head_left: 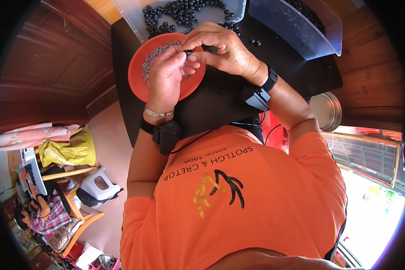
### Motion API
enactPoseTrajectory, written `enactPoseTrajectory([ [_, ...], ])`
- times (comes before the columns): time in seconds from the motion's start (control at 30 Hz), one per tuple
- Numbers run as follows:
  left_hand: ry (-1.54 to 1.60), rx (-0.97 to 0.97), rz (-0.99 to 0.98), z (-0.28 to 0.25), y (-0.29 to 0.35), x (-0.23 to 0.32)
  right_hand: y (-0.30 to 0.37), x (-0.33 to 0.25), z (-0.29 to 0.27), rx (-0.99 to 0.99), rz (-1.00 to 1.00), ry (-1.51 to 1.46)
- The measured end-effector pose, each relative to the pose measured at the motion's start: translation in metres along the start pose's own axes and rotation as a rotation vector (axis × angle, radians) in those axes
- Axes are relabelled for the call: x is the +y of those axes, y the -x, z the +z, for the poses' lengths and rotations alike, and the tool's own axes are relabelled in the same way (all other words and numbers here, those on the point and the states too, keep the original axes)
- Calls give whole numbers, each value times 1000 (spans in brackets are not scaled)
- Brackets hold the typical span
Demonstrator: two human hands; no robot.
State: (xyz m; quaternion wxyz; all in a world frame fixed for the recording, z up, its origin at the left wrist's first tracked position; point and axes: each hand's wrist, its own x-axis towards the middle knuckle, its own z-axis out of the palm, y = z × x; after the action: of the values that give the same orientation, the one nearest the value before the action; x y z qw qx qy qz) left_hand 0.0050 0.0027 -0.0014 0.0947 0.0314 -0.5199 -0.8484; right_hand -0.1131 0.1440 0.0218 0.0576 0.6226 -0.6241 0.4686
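Note:
Above an orange-red bowl (136,79), my two hands meet at the fingertips. My left hand (164,77) is closed, thumb and fingers pinching a small black round piece (188,52). From the other side, my right hand (227,48) grips the same piece between thumb and forefinger. Its other fingers curl over, with something dark behind them that I cannot make out. Many small silvery metal pieces (146,67) lie in the bowl, partly hidden by my left hand. Just beyond stands a clear plastic bin (129,22) with many black round pieces (177,15) in it.
Several loose black pieces (255,42) lie on the dark tabletop (279,74). A second clear bin (292,31) stands tilted at the far right, with dark contents. Beside the table's right edge is a round metal tin (330,110). A grey-white plastic container (96,186) stands on the floor at left.

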Motion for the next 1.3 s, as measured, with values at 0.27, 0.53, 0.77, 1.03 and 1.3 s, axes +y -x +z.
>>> enactPoseTrajectory([
  [0.27, 405, 152, 211, -54, -10, 25, -12, -5, 5, -62, 52, 161],
  [0.53, 471, 208, 259, -51, -7, 30, -19, -9, 39, -368, -67, 378],
  [0.77, 454, 266, 268, -44, -8, 29, -21, 1, 55, -514, -48, 606],
  [1.03, 448, 261, 259, -44, -9, 27, -24, 2, 51, -396, 106, 404],
  [1.3, 389, 179, 174, -36, -8, 15, -19, 13, 26, -31, 645, -716],
])
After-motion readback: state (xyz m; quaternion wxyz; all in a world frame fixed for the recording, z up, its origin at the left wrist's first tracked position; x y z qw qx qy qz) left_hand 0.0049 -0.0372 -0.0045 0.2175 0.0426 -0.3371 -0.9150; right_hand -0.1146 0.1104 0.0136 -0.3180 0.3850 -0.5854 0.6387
